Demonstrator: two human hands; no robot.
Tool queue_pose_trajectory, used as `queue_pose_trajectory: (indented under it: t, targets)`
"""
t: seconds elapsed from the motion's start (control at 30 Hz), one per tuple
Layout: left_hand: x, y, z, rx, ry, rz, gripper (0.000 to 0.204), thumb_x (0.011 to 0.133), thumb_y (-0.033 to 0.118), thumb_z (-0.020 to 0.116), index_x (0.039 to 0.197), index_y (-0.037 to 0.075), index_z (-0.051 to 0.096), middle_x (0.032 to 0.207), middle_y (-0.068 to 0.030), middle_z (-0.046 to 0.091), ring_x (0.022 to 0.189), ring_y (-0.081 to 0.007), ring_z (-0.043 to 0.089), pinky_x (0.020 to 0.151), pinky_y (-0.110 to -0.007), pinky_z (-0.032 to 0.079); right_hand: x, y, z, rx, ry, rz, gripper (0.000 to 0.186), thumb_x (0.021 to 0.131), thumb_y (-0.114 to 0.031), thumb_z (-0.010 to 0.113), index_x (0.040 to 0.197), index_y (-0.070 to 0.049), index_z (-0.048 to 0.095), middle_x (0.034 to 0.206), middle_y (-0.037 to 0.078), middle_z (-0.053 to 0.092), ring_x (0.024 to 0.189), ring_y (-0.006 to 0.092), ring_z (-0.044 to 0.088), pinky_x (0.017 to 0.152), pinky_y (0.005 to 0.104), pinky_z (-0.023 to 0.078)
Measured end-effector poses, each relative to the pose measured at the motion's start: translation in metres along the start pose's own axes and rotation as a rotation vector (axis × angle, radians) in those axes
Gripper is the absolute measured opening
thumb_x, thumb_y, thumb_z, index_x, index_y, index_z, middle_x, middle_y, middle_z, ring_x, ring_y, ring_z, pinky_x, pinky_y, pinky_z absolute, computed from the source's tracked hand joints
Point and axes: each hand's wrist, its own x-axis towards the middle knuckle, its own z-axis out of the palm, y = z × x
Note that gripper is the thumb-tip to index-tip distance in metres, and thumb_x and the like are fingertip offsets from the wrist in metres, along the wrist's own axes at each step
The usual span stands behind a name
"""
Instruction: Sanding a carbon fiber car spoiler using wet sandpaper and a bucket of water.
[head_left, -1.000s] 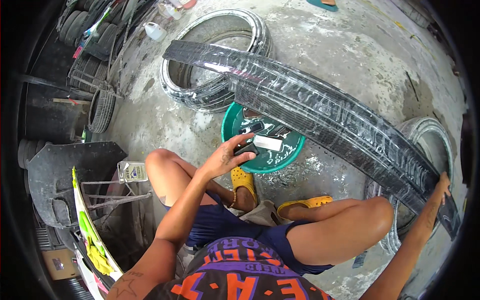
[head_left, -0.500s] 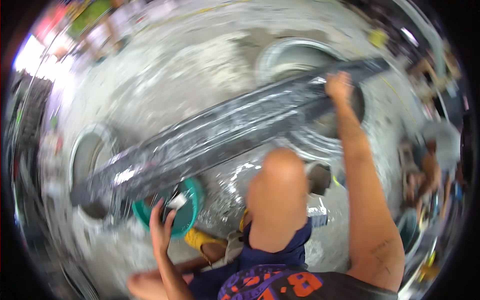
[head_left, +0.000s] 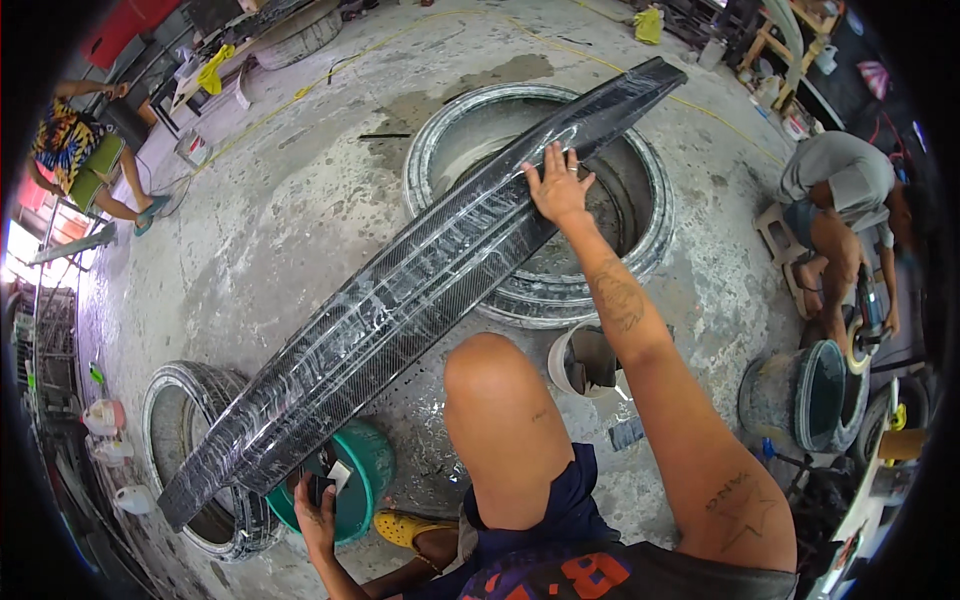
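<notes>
A long, glossy black carbon-fiber-patterned panel (head_left: 390, 305), streaked with whitish wet marks, rests diagonally across a small tire (head_left: 163, 420) at lower left and larger stacked tires (head_left: 650, 170) at upper right. My right hand (head_left: 557, 187) lies on the panel's upper part, fingers spread. My left hand (head_left: 314, 512) grips a small black block (head_left: 322, 490) at the green basin (head_left: 370, 500), which sits under the panel's lower end. A white rectangular piece (head_left: 341, 478) lies beside the block in the basin.
A co-worker (head_left: 90, 160) is at upper left near a table. Another (head_left: 835, 190) crouches at right with a power tool (head_left: 865, 305). A white bucket (head_left: 585, 365) is beside my knee, a dark bucket (head_left: 785, 400) at right, jugs (head_left: 110, 420) at left. Yellow cord (head_left: 700, 110) crosses the floor.
My view has turned right, revealing both co-workers. My right hand has shifted from the panel's far right edge onto its top surface. My left hand stays at the basin.
</notes>
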Motion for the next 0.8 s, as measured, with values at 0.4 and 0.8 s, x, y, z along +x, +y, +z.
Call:
queue_pose_trajectory:
  t: [0.4, 0.8]
  targets:
    - [0.057, -0.129, 0.070, 0.371, -0.126, 0.061, 0.026, 0.095, 0.014, 0.066, 0.109, -0.007, 0.065, 0.103, -0.0297, 0.065, 0.102, -0.0511, 0.061, 0.094, -0.052, 0.050, -0.127, -0.067, -0.008, 0.194, 0.007, -0.531, 0.065, 0.108, -0.055, 0.040, 0.147, -0.005, 0.056, 0.158, 0.012, 0.050, 0.155, 0.0363, 0.031, 0.120, 0.0769, 0.010]
    - [0.020, 0.128, -0.033, 0.306, 0.186, 0.336, 0.030, 0.096, 0.009, 0.069, 0.123, -0.002, 0.065, 0.118, -0.0218, 0.061, 0.112, -0.0427, 0.058, 0.102, -0.046, 0.046, -0.186, -0.150, 0.016, 0.335, -0.231, -1.122, 0.063, 0.109, -0.050, 0.047, 0.151, -0.004, 0.052, 0.156, 0.015, 0.052, 0.151, 0.0342, 0.039, 0.128, 0.0563, 0.021]
